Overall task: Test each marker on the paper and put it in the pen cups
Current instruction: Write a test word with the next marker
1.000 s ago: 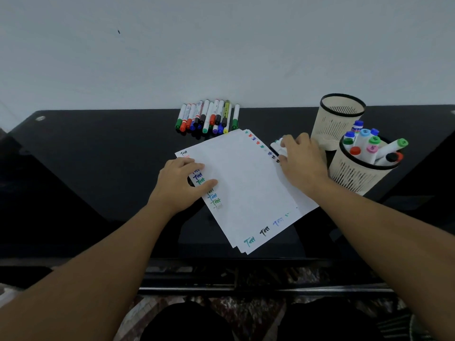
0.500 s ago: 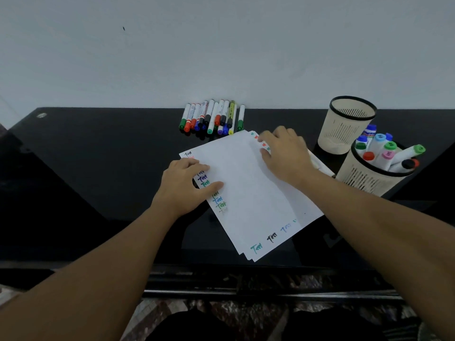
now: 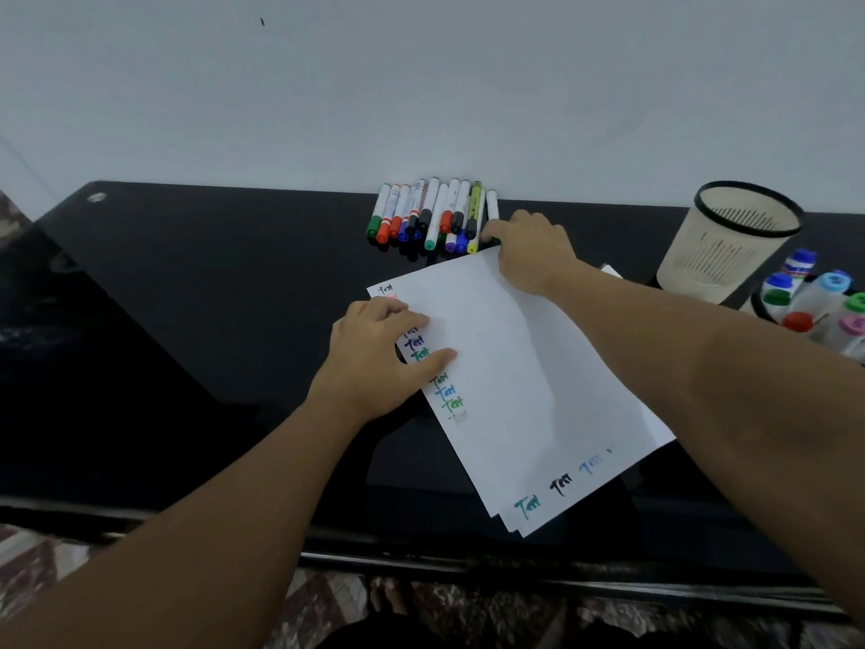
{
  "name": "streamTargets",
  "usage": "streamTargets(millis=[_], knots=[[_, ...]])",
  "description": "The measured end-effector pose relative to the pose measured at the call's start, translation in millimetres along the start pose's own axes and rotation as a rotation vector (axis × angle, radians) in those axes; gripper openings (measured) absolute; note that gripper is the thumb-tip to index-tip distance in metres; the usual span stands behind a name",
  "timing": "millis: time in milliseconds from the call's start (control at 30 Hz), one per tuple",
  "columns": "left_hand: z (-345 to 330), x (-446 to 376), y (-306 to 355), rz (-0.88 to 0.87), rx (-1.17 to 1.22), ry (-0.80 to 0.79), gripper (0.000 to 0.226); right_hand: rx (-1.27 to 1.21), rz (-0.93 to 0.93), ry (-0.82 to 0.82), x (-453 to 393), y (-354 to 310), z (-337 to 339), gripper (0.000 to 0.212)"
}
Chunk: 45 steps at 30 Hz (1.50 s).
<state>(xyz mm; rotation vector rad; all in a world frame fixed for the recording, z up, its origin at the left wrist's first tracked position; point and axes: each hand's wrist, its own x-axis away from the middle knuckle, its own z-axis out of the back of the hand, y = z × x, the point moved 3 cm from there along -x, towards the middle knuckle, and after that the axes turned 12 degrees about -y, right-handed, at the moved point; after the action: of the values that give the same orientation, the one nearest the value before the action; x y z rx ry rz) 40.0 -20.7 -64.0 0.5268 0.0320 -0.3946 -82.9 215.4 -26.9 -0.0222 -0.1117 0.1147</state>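
Untested markers (image 3: 433,215) lie in a tight row at the far edge of the black table (image 3: 187,320), against the wall, just beyond the far corner of the paper (image 3: 515,391). The right hand (image 3: 531,252) reaches to the right end of that row, fingertips at the outermost white marker (image 3: 491,206); whether they have closed on it cannot be told, since the knuckles hide them. The left hand (image 3: 379,358) lies flat, fingers extended, pressing the paper's left edge beside earlier test marks. To do the pick well, take only the end marker, lifting it clear so its neighbours do not roll. Right of the paper stand an empty pen cup (image 3: 730,241) and, nearer, a filled pen cup (image 3: 767,311).
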Motion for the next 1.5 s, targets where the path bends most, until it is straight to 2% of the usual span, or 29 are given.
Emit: streamTargets(millis=[267,433,567,767,900,967,1033,1100,1267,1367,1500], knots=[[0,-1,-2,0.01,0.003,0.01,0.058,0.03,0.155,0.304,13,9,14,0.02],[1,-2,-2,0.017,-0.004,-0.002,0.058,0.048,0.271,0.607,41,5,28,0.023],[1,-2,-1,0.029,-0.003,-0.015,0.058,-0.009,0.344,0.686,70,-9,29,0.026],[2,-1,0,0.027,0.01,-0.009,0.06,-0.012,0.458,0.58,111,-32,35,0.052],[3,0,1,0.01,0.026,-0.005,0.063,-0.113,0.531,0.381,136,-49,32,0.046],[2,0,3,-0.007,0.018,-0.013,0.065,-0.209,0.463,0.251,141,-49,25,0.044],[1,0,4,-0.018,-0.009,-0.028,0.07,-0.204,0.39,0.164,143,-47,18,0.036],[1,1,5,-0.029,-0.034,-0.036,0.072,-0.15,0.353,0.15,146,-43,11,0.029],[2,4,9,-0.062,-0.039,-0.023,0.074,-0.117,0.179,0.05,155,-28,-8,0.034],[4,6,13,-0.076,-0.052,-0.017,0.076,-0.158,0.157,-0.014,155,-25,-12,0.03],[5,9,16,-0.144,-0.085,0.023,0.067,-0.026,0.219,-0.041,154,-29,-11,0.034]])
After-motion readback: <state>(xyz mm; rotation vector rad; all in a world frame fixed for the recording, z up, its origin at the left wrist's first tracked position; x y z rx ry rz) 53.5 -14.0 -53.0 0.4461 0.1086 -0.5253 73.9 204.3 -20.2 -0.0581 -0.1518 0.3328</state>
